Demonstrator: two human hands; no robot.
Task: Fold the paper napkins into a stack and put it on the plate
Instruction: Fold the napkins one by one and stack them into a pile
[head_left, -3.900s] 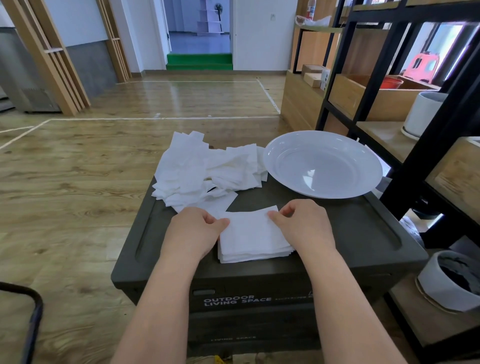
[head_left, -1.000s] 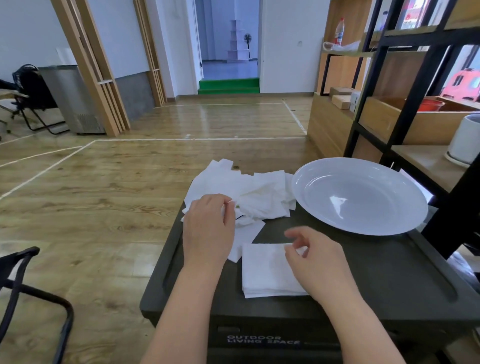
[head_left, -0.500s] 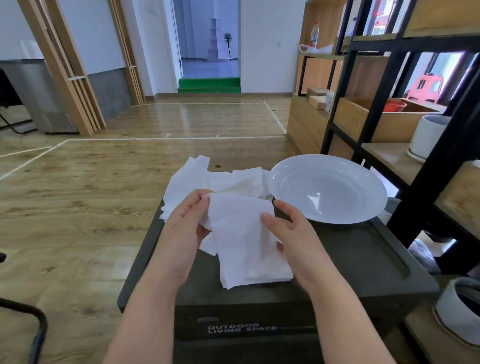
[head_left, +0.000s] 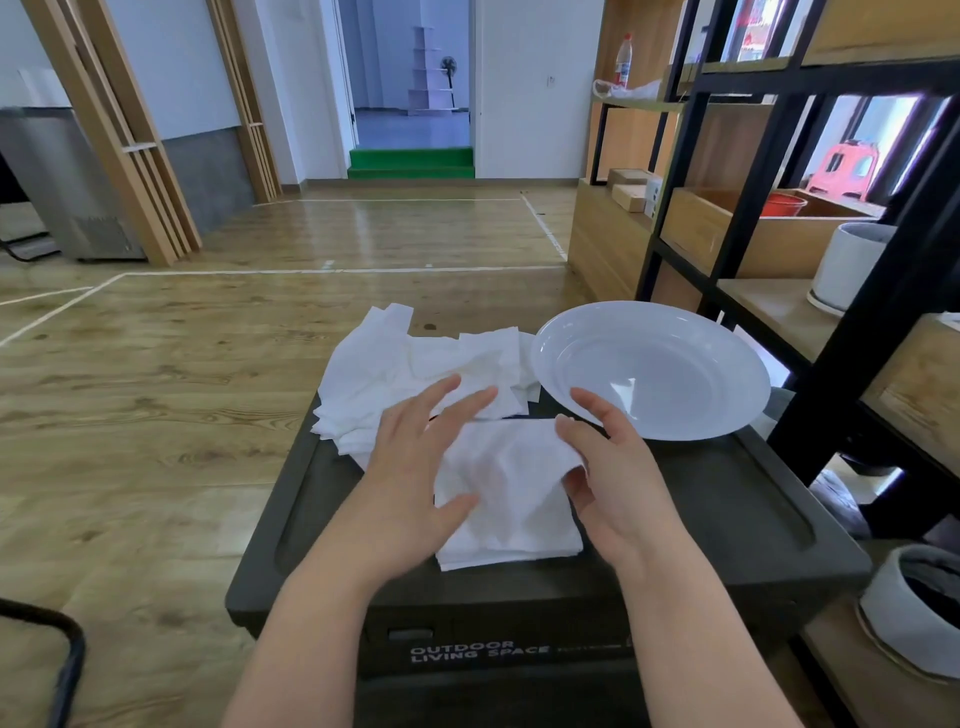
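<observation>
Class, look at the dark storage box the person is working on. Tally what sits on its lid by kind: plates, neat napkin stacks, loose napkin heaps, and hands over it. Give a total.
Plates: 1, the white plate
Neat napkin stacks: 1, the folded stack
Loose napkin heaps: 1, the unfolded heap
Hands: 2, left hand and right hand
Total: 5

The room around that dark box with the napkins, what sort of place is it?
Probably an indoor studio or activity hall, not a home. The glossy wooden floor carries white marked lines, a black metal and wood shelving unit stands at the right, and the work surface is a dark plastic storage box.
</observation>
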